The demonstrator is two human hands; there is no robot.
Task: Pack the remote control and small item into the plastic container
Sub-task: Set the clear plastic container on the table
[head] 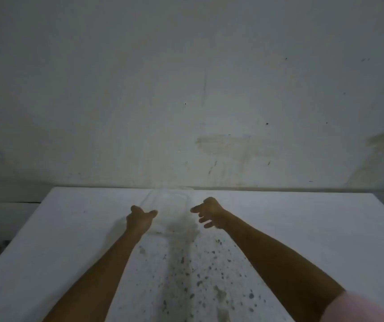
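Both arms stretched forward over a white table [302,228], speckled with dark spots near the front. Left hand [139,219] open, thumb out, just left of a clear container [172,205]; right hand [209,211] open too, fingers spread and curled, just right of it. Neither hand visibly touching it. Container faint and blurred, standing near the table's far edge, between the hands; contents impossible to make out. Stained pale wall [186,89] behind. Pink sleeve [360,307] at lower right.
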